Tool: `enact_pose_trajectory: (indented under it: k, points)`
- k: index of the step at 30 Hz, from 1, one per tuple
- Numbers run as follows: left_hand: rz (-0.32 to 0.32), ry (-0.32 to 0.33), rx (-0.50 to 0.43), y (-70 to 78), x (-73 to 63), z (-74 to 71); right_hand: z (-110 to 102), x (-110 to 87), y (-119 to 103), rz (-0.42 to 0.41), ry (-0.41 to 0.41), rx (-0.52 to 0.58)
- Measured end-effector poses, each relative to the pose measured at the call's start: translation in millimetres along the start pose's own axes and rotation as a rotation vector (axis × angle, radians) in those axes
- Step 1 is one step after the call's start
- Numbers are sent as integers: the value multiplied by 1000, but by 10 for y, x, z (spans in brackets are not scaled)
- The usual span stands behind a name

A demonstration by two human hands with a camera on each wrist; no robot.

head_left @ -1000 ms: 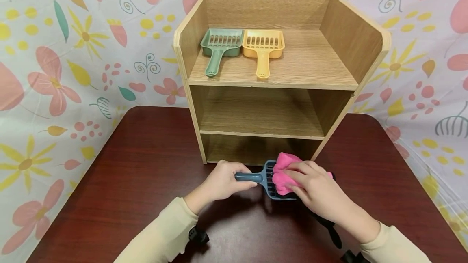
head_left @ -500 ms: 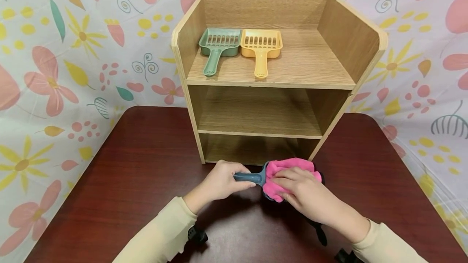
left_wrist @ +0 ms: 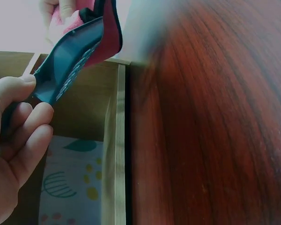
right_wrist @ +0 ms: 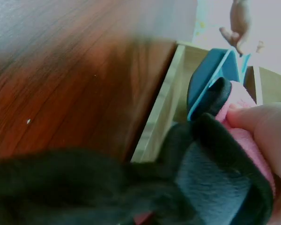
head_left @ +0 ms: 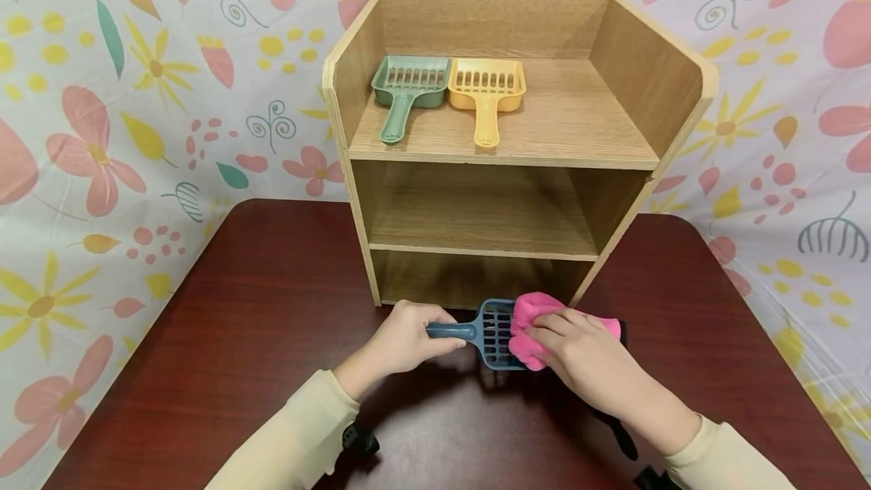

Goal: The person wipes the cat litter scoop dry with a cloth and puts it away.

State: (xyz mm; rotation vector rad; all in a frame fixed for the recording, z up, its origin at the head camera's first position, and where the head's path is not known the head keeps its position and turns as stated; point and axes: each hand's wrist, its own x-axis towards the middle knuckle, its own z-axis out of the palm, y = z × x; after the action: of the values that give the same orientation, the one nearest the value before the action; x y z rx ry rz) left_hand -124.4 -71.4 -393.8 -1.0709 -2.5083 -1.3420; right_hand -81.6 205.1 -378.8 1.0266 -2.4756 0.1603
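Note:
In the head view my left hand [head_left: 406,339] grips the handle of a blue slotted litter scoop [head_left: 456,331], held above the table in front of the shelf. My right hand [head_left: 590,358] holds a bunched pink cloth [head_left: 527,324] against the far right part of the scoop's pan. The slots nearest the handle show, while the cloth hides the pan's end. Seen from the left wrist, the thumb and fingers [left_wrist: 30,124] close round the scoop [left_wrist: 61,61]. The right wrist view has the cloth's dark trim and grey underside [right_wrist: 210,183] hanging below the right hand [right_wrist: 267,129].
Behind the hands stands a wooden shelf unit [head_left: 503,244]. On its top level lie a green litter scoop [head_left: 400,116] and a yellow litter scoop [head_left: 487,123], side by side at the left. The dark red table [head_left: 272,286] extends to both sides.
My right hand slid the cloth left over the whole scoop pan, then drew it back right, baring the slots near the handle. The left hand and scoop shifted slightly left.

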Motion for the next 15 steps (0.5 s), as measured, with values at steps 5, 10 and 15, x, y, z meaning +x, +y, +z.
enact_pose_trajectory:
  k: [5,10,15]
  points:
    - [-12,7,-8,8,17,48,36,45,-25,35,37,79]
    - [22,21,-19,29,50,93,61,113,-99,18,86,144]
    - [25,52,-21,20,44,76,56,130,-109,-12,89,117]
